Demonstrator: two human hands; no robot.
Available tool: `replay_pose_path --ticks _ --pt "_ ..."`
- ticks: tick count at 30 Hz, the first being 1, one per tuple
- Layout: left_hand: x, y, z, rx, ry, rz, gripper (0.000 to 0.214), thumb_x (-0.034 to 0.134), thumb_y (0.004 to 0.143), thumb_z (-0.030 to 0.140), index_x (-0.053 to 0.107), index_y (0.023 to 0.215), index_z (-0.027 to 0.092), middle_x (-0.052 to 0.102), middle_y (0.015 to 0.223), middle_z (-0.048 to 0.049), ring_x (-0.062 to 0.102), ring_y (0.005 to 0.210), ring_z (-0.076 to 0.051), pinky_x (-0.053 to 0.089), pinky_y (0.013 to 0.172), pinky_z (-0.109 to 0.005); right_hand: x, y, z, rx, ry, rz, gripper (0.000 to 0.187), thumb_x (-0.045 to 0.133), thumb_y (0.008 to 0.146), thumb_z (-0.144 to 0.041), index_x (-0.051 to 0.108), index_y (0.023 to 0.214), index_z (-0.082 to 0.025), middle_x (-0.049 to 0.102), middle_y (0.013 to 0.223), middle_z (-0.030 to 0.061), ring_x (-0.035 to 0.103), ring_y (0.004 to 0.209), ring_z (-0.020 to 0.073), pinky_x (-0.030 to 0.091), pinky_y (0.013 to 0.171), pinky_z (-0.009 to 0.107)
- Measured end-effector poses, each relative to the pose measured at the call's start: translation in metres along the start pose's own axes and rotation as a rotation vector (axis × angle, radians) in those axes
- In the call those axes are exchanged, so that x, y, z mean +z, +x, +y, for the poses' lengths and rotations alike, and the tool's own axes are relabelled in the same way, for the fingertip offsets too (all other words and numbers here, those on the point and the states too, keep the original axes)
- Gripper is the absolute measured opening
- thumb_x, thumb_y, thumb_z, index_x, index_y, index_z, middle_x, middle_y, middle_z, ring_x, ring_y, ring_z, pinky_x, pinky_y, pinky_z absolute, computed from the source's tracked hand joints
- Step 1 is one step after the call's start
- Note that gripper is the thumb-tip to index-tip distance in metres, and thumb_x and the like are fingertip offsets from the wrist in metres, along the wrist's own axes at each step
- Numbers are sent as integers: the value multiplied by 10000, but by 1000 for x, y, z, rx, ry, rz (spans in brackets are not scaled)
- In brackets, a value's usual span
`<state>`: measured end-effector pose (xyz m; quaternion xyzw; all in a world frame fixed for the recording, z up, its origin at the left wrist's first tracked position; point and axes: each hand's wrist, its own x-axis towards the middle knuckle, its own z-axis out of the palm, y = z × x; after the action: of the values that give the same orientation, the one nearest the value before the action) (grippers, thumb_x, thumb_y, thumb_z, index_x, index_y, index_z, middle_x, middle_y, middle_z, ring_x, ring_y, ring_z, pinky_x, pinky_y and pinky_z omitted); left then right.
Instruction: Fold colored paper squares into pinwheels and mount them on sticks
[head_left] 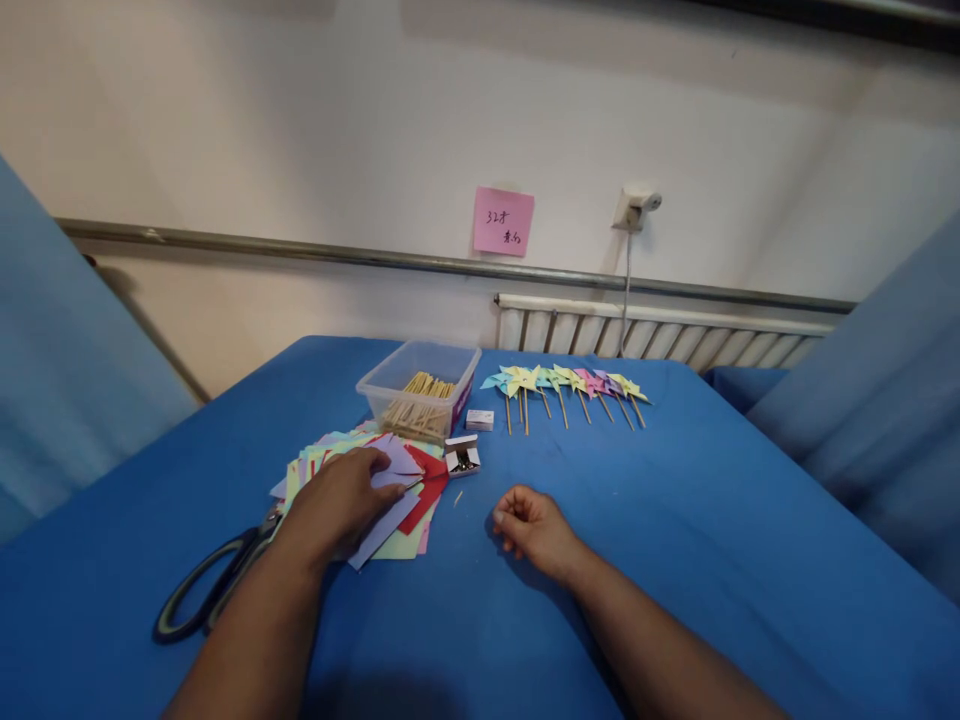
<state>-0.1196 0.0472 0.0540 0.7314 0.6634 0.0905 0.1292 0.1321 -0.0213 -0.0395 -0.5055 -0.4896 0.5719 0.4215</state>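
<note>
My left hand [346, 495] is over a pile of coloured paper sheets [409, 545]. Its thumb and fingers close on a purple paper sheet [375, 540] with slits cut in it. Beside that sheet, a red paper piece [429, 490] lies on the pile. Scissors [206, 580] with dark handles rest left of my forearm, their blades mostly hidden. My right hand [536, 530] is low over the blue cloth, fingers curled and thumb against them; whether anything small is inside I cannot tell. A small open box [462, 456] of metal pins stands between the hands.
A clear plastic tub [382, 385] of thin wooden sticks stands behind the paper. Near it is a small closed box [480, 420]. Several paper pinwheels [562, 380] on sticks lie in a row at the back right. A tiny stick bit [458, 498] lies on the blue cloth [675, 560].
</note>
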Motion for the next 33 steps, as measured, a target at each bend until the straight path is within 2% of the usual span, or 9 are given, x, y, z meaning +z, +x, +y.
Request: replay_pose_path --ticks 8,14,19,25,28,33 --pt "1 -1 5 -8 43 15 489 619 677 524 682 1033 195 682 1124 -139 602 1002 -322 405 743 -332 1 -1 -1 -30 5 -11 210 621 735 -367 510 739 -189 576 613 -48 483 449 74 331 401 179" --pt "-7 -5 14 0 30 -20 345 489 786 482 706 798 214 728 883 -103 631 792 -267 353 595 -304 1 -3 -5 -28 -12 -6 184 620 742 -337 512 731 -189 584 627 -47 487 459 73 329 409 177" --pt "-9 -7 15 -109 94 100 331 430 826 402 694 762 214 716 863 -134 614 743 -293 333 554 -325 1 -3 -4 -43 -31 -6 155 596 745 -320 511 724 -192 567 627 -49 490 462 77 333 413 181" --pt "-12 -6 14 -197 74 156 362 434 824 464 699 801 220 701 801 -134 606 733 -313 352 565 -347 1 -3 -4 -29 -39 -8 101 587 756 -251 513 729 -188 558 629 -49 478 457 72 338 422 179" --pt "-15 -10 15 -212 -6 270 382 431 839 496 681 866 209 702 876 -132 606 779 -302 379 603 -350 2 -3 -4 -29 -43 -8 88 577 756 -241 512 731 -186 551 632 -50 475 464 69 353 439 181" --pt "-17 -17 15 -172 -85 564 362 421 884 417 630 1034 162 673 1046 -114 599 929 -270 418 745 -348 2 -2 -3 -46 -25 -13 134 590 767 -284 506 727 -188 554 633 -48 468 475 71 359 449 184"
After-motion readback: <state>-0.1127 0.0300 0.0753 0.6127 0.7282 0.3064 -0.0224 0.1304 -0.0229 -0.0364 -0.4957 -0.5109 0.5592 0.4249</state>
